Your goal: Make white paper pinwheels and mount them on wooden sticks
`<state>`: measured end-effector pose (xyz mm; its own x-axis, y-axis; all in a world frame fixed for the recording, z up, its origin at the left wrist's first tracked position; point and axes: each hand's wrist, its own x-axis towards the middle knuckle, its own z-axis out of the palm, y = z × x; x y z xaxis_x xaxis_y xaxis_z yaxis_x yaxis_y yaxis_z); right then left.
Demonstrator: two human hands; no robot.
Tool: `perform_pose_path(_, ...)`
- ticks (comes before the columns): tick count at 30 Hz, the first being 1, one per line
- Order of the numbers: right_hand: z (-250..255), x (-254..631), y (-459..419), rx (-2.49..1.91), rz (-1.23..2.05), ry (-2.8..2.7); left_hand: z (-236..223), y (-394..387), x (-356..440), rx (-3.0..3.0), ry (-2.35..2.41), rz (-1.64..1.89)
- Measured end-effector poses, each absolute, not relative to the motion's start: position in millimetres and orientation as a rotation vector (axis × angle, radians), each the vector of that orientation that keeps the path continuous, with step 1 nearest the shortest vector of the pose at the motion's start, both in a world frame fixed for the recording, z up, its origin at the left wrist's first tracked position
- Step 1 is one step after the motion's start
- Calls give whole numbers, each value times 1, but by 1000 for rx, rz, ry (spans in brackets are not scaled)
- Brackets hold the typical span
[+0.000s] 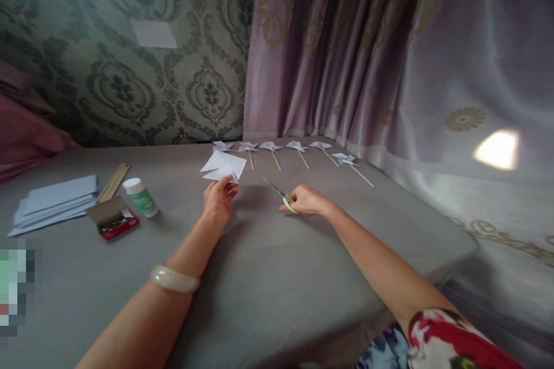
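Raised above the table, a white paper square [225,165] with slits cut in from its corners is pinched by its near edge in my left hand [219,200]. My right hand [305,200] grips a pair of scissors [285,199] by pale green handles. Their blades point away to the left, toward the paper but apart from it, and look nearly closed. Beyond both hands, several white paper pinwheels on thin wooden sticks lie in a row; one pinwheel [298,147] is straight ahead, and the rightmost pinwheel [345,159] lies closer to me.
On the left of the grey-covered table [268,277] are stacked white paper sheets [60,196], wooden sticks [114,182], a green-and-white bottle [142,198] and an opened red box [116,225] of small metal pieces. A purple curtain [346,46] hangs along the back and right.
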<state>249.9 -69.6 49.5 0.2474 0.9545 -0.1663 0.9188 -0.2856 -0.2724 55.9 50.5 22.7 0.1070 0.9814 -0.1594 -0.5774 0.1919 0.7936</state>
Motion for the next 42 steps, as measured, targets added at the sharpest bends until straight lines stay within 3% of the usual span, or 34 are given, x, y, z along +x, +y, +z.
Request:
perform_pose_path(10, 66, 291, -73, -2893, 176, -1570, 27, 34, 60, 823, 825, 945)
perform_pose_path(17, 74, 307, -62, -2982, 453, -1491, 23, 28, 59, 1000, 709, 867)
perform_pose_path(29, 63, 327, -58, -2916, 581, -1354, 22, 29, 57, 1014, 615, 868)
perform_pose_path(42, 46, 323, -80, -2863, 47, -1518, 24, 23, 51, 921, 620, 898)
